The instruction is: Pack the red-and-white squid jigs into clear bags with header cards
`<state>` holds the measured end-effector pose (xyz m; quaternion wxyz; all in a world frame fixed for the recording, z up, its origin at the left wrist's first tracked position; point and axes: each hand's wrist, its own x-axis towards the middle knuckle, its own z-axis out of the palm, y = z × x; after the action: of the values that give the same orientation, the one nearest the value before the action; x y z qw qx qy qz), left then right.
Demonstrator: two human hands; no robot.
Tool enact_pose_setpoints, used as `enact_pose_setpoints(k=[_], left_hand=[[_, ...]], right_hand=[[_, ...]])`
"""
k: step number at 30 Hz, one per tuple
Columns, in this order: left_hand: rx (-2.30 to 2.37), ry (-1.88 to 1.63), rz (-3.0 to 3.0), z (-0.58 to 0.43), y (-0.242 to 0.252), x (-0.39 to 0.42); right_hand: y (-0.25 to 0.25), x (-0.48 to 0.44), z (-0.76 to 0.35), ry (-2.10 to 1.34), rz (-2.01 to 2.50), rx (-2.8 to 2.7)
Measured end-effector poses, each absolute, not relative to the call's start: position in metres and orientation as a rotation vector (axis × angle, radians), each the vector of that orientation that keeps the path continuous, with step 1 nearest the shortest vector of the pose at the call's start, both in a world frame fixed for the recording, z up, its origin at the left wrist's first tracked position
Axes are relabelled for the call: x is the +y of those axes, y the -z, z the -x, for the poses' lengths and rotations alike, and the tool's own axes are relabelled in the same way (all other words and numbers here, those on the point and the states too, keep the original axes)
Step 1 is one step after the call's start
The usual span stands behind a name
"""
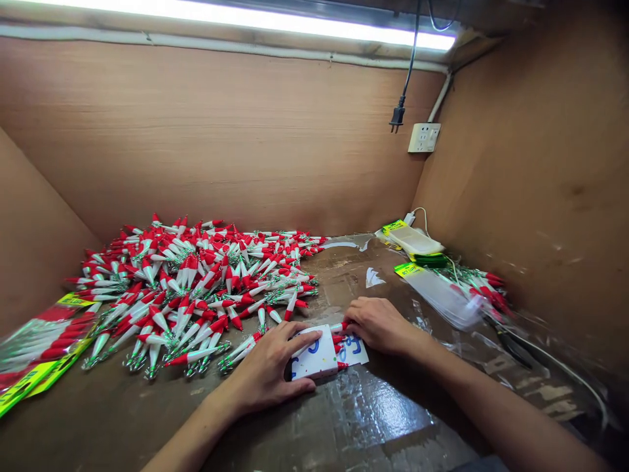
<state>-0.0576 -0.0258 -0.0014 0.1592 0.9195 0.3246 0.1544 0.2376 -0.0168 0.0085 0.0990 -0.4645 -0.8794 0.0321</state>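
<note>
Brown tape-covered counter (373, 419), plywood walls on three sides. Large heap of red-and-white plastic squid lures with green hooks (196, 288) across left and rear-centre of counter, its near fringe just beside both hands. Flat clear packets of packed lures with yellow-green headers (34, 347) at left edge. Stack of clear bags with yellow-green headers (437, 292) near right rear corner, loose lures (491, 288) behind it by right wall.

Left hand (270, 373) at front centre: fingers slightly apart over top of small white box with blue marks (314, 357), thumb along its near side, clamped on it. Box flat on counter, front centre.

Right hand (378, 324) just right of box: fingers together, curled, tips at red lure ends (339, 341) sticking out of box side. Pinch or plain touch: cannot tell.

White wall socket (423, 137) high on rear wall near right corner. Black plug (397, 118) dangling just beside it, not inserted.
</note>
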Motion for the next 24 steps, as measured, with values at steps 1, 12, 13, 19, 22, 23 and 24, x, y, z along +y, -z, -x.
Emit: enact_pose_setpoints(k=[1, 12, 13, 19, 22, 23, 24], left_hand=[[0.926, -0.441, -2.633, 0.058, 0.001, -0.026], [0.936, -0.474, -2.636, 0.056, 0.002, -0.026], [0.939, -0.480, -2.629, 0.055, 0.002, -0.026], [0.944, -0.433, -2.633, 0.053, 0.001, -0.029], [0.904, -0.432, -2.645, 0.053, -0.001, -0.032], [0.889, -0.440, -2.649, 0.053, -0.001, -0.033], [0.877, -0.448, -2.651, 0.052, -0.001, -0.034]], right_hand=[[-0.007, -0.018, -0.235, -0.083, 1.364, -2.595], [0.012, -0.016, -0.215, -0.350, 1.172, -2.445], [0.012, -0.015, -0.217, -0.380, 1.164, -2.430], [0.001, -0.013, -0.231, -0.516, 1.051, -2.455], [-0.013, -0.004, -0.225, -0.330, 1.099, -2.366], [-0.018, 0.000, -0.218, -0.228, 1.084, -2.370], [-0.023, 0.006, -0.209, -0.123, 1.041, -2.408]])
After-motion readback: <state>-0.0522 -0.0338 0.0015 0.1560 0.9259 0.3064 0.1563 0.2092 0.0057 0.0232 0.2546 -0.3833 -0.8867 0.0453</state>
